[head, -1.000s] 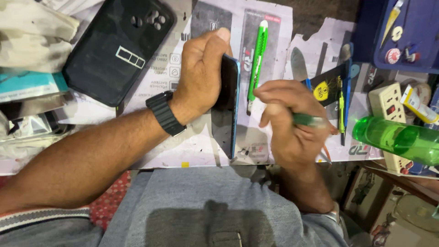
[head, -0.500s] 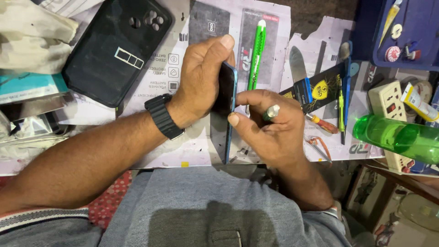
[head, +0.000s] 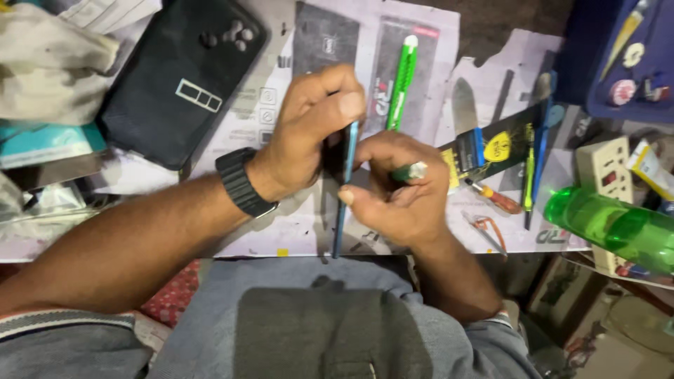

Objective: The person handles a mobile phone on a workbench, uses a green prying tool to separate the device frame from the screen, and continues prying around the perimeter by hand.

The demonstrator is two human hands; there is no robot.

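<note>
At the centre of the frame, the left hand (head: 309, 133) holds a blue-edged phone (head: 344, 189) upright on its edge, grip clamped around its upper end. The right hand (head: 397, 189) presses its thumb against the phone's edge, grip closed on a green-handled tool (head: 408, 170). A green pen (head: 400, 83) lies just above. A black case (head: 179, 77) sits upper left on the table (head: 295, 231); a green bottle (head: 614, 228) lies at right.

right hand (head: 400, 193) shifted along phone (head: 345, 189) (slightly)
</note>
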